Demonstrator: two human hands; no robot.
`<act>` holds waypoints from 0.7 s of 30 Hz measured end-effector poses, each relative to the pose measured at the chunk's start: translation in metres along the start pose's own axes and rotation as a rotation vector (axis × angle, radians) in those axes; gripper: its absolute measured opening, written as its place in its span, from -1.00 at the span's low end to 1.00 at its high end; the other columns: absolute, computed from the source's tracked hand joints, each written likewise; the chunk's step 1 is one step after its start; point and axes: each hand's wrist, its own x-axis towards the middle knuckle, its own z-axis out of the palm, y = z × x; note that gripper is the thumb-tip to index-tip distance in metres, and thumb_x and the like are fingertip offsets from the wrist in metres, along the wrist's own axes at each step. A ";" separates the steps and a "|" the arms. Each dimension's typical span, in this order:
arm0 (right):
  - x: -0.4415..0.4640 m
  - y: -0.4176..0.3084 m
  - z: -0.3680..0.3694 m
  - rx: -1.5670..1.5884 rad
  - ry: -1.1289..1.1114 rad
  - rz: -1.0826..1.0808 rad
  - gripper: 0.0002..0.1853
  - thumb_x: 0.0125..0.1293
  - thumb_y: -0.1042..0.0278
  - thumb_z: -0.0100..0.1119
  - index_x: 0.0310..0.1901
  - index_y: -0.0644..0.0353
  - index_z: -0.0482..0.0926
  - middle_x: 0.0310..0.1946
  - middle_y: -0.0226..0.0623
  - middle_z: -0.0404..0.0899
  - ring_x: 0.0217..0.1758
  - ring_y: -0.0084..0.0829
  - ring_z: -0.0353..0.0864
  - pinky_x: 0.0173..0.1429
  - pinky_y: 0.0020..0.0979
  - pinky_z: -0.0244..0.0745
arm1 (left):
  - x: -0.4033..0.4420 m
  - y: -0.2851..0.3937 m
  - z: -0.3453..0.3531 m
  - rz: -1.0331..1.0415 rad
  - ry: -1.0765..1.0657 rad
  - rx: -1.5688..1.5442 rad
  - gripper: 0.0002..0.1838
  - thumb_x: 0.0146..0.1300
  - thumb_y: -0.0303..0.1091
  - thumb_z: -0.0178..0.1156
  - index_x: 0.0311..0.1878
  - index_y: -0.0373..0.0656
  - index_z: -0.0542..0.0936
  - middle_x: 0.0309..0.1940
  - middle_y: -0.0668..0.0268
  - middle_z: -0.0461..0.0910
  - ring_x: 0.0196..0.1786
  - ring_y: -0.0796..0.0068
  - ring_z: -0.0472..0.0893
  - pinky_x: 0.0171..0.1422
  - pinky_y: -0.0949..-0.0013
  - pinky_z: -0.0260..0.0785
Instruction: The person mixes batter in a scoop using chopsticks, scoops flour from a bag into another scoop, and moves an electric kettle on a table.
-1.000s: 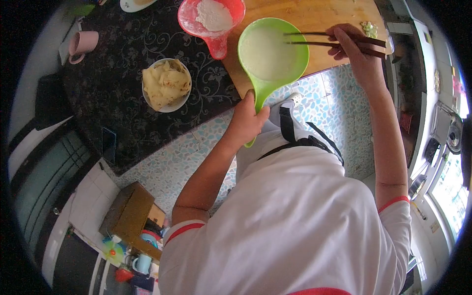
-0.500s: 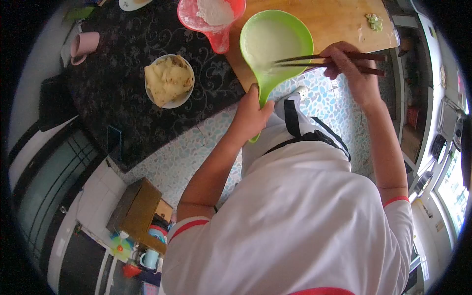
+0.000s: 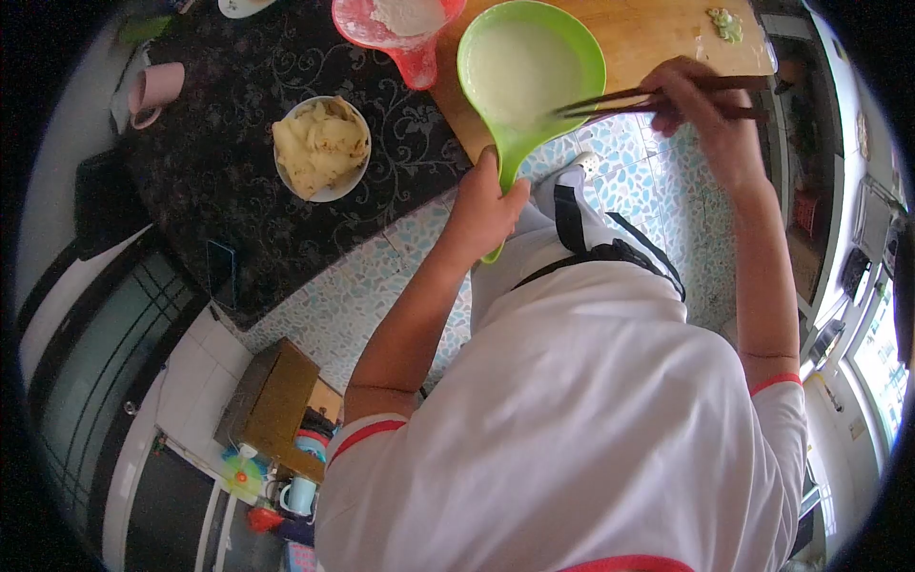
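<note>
My left hand [image 3: 484, 208] is wrapped round the handle of a green ladle-shaped scoop [image 3: 511, 153] at the table's edge. A smooth, pale batter [image 3: 524, 71] fills much of its bowl. My right hand [image 3: 701, 119] grips a pair of dark wooden chopsticks [image 3: 629, 99], slightly blurred by motion. Their tips reach over the right rim of the scoop, at the batter's edge; whether they touch it I cannot tell. Left of the scoop, a red scoop [image 3: 416, 69] contains white flour [image 3: 408, 15].
A white bowl of folded flatbreads [image 3: 322, 148] sits on the black patterned tablecloth [image 3: 229, 114]. Chopped pale-green pieces [image 3: 726, 25] lie on the wooden board [image 3: 658, 33]. A pink mug [image 3: 157, 88] is at the far left, and a phone [image 3: 222, 272] lies near the cloth's edge.
My right hand and the chopsticks have shifted right, with the tips drawn toward the scoop's right rim. My left hand still holds the scoop, and the whole view has shifted slightly.
</note>
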 end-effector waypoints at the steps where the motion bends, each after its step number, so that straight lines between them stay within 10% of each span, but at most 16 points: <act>1: 0.002 0.000 -0.007 -0.035 0.043 -0.046 -0.71 0.31 0.19 -0.06 -0.31 0.26 0.53 -0.55 -0.34 0.52 -0.54 -0.58 0.52 -0.44 -0.61 0.42 | 0.000 0.001 0.000 -0.004 0.006 0.005 -0.69 0.09 -0.42 0.06 -0.11 -0.31 0.29 -0.63 0.14 0.47 -0.71 0.42 0.47 -0.63 0.37 0.32; 21: 0.008 0.007 0.005 0.062 0.192 -0.043 -0.74 0.30 0.27 -0.03 -0.28 0.33 0.51 -0.41 -0.29 0.56 -0.46 -0.54 0.56 -0.37 -0.56 0.51 | 0.001 0.000 0.000 0.015 0.002 -0.006 -0.69 0.09 -0.41 0.06 -0.12 -0.32 0.27 -0.65 0.16 0.46 -0.73 0.44 0.46 -0.64 0.38 0.32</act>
